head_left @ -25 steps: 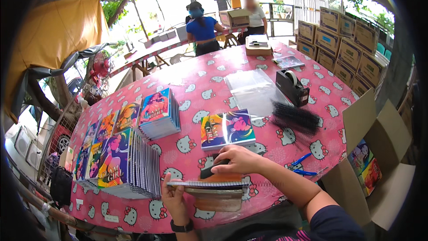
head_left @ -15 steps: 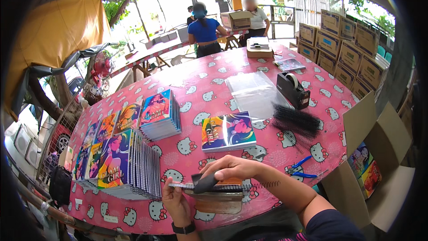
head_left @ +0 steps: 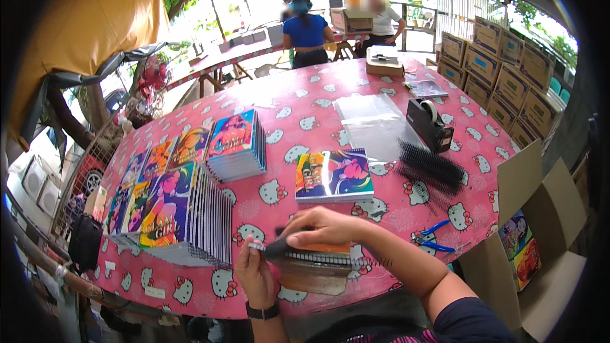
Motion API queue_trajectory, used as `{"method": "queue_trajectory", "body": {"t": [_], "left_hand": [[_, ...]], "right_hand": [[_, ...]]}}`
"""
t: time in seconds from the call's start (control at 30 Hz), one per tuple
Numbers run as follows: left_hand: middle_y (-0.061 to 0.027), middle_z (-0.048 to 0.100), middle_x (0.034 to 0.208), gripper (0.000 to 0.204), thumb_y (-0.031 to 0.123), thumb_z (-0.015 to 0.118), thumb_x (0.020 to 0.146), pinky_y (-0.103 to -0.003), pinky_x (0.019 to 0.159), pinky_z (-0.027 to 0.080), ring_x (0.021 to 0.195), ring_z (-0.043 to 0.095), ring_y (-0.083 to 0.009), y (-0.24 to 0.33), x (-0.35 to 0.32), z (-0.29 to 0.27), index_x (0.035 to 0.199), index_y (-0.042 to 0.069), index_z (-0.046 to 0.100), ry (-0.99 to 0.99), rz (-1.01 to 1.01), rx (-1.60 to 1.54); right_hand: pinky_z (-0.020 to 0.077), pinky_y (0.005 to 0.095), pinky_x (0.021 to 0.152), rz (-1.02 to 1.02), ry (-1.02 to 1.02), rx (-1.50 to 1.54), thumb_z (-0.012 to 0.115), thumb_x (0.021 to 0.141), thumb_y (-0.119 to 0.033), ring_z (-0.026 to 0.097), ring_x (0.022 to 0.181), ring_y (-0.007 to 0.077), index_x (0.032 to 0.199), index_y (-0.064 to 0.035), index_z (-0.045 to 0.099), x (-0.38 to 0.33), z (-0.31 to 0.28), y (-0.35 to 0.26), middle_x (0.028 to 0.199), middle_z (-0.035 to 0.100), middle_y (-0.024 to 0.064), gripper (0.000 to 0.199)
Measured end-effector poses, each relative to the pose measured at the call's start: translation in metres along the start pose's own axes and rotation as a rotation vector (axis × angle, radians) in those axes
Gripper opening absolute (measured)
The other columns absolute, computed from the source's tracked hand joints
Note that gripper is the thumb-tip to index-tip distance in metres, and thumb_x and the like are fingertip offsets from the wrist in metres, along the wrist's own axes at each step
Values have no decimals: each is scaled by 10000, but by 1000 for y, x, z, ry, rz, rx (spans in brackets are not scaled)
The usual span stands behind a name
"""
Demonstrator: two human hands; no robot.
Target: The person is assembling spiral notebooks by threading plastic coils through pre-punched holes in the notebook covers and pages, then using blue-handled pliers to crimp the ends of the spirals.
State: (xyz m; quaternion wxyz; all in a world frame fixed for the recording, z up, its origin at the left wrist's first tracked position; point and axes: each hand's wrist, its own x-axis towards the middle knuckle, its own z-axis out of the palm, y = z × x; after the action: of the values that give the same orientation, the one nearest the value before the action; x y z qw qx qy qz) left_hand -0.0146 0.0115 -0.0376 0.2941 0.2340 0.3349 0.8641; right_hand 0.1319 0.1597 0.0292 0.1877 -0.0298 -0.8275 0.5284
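A spiral notebook [head_left: 330, 260] lies near the table's front edge on a worn, brownish block [head_left: 314, 281]. Along its near edge runs a black binding coil [head_left: 381, 261], whose loose tail sticks out at the right end. My left hand [head_left: 255, 276] pinches the notebook's left corner with its fingertips. Closed around a dark, smooth, rounded piece [head_left: 277, 249], my right hand [head_left: 324, 225] presses it along the coiled edge, close to my left fingers. The piece's exact kind is unclear, and my right hand covers part of the notebook.
Left stand stacks of colourful notebooks [head_left: 168, 206]; another notebook pile [head_left: 335, 174] lies ahead. Rightward are black coils [head_left: 432, 168], blue-handled pliers [head_left: 435, 238], a tape dispenser [head_left: 430, 124], clear plastic sheets [head_left: 372, 124] and an open carton [head_left: 546, 209]. People work at a far table.
My right hand and the dark piece have slid left along the coiled edge, nearer my left fingers. The coil's loose tail looks shorter. The whole view has shifted slightly.
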Motion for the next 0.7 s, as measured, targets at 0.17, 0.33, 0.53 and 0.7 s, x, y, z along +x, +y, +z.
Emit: {"method": "queue_trajectory", "body": {"t": [0.17, 0.33, 0.53, 0.7], "left_hand": [[-69, 601, 1000, 295, 19, 535, 922, -237, 803, 480, 884, 575, -115, 1, -6, -2, 1200, -81, 540, 27, -31, 74], [-54, 615, 937, 296, 26, 577, 899, -215, 769, 456, 866, 570, -106, 0, -1, -5, 1181, -64, 564, -23, -23, 127], [-36, 617, 914, 206, -5, 650, 818, -224, 737, 435, 822, 558, -93, 34, 8, 13, 1023, -21, 631, -315, 25, 446], [-94, 655, 887, 203, -57, 720, 711, -258, 715, 482, 804, 616, -153, 55, -2, 79, 900, -14, 659, -568, 241, 584]], "right_hand": [[453, 348, 854, 90, -8, 49, 610, 864, -452, 596, 985, 239, 1087, -27, 660, 5, 3, -5, 935, 658, 162, 483], [382, 398, 995, 332, -50, -498, 586, 857, -506, 507, 1143, 301, 1214, -72, 588, -2, -9, 40, 1205, 562, 186, 562], [401, 433, 957, 53, -2, -384, 626, 853, -405, 512, 1114, 328, 1214, -79, 533, -22, -29, -39, 1139, 580, 160, 495], [481, 375, 821, -157, 258, -383, 689, 809, -165, 584, 965, 287, 1086, -69, 599, -48, 2, -104, 1046, 592, 132, 307]]}}
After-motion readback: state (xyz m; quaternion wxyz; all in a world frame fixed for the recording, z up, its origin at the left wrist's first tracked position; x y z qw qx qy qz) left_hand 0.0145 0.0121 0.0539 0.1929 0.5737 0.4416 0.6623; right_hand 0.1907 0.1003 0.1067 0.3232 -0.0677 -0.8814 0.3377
